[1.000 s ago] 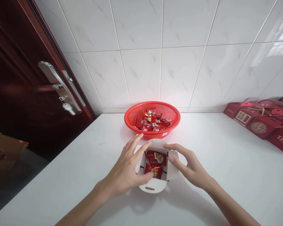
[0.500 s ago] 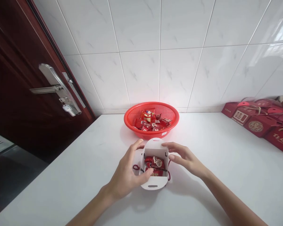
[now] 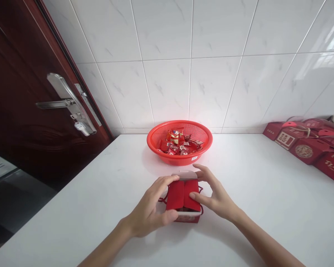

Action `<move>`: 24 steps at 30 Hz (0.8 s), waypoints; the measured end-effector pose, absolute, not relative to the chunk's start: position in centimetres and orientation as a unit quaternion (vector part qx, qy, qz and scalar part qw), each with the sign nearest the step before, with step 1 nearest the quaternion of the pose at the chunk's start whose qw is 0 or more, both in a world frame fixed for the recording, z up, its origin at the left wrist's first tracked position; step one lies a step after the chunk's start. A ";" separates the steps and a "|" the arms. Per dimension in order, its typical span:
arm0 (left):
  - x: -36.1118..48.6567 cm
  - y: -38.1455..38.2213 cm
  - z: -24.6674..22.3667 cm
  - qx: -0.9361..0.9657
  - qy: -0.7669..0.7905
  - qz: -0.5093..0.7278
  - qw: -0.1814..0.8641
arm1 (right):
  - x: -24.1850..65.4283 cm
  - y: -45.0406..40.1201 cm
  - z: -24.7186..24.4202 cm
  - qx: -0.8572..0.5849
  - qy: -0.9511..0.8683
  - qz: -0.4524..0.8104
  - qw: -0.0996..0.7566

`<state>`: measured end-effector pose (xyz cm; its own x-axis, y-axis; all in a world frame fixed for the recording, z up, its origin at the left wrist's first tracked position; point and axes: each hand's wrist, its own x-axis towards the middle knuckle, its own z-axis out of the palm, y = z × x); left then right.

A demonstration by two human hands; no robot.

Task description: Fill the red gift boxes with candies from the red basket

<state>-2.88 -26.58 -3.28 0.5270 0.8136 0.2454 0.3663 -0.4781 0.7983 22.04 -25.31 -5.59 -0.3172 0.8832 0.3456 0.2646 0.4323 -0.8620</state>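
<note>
Red card box (image 3: 180, 202), near the middle of the white table (image 3: 100, 185), between left hand (image 3: 150, 207), spread wide along its left side, and right hand (image 3: 218, 194), parted wide with thumb on the right flap (image 3: 191, 186). Just beyond, blocking the far side: red basket (image 3: 180, 160) of wrapped sweets (image 3: 175, 139); farther right, more red boxes (image 3: 306, 150). Unlike half a second ago, side flaps (image 3: 175, 195) folded inward. Table stretching left to a slanting edge by the door (image 3: 19, 66), rightward to those boxes.
</note>
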 end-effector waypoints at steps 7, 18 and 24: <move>-2.8 -26.0 -4.2 0.808 0.392 0.338 0.281 | 21.8 -25.3 -5.4 -0.363 -0.734 0.388 0.424; -0.4 -22.2 -5.3 0.743 0.417 0.428 0.300 | 22.5 -24.3 -6.7 -0.433 -0.685 0.330 0.485; 0.3 -22.6 -6.4 0.698 0.412 0.434 0.394 | 22.4 -24.4 -6.6 -0.422 -0.704 0.298 0.487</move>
<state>0.33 -22.55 -6.39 0.2835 0.9168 0.2815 0.2333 -0.3506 0.9070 22.44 -24.43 -6.65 -0.1698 0.8848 0.4340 0.3045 0.4659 -0.8308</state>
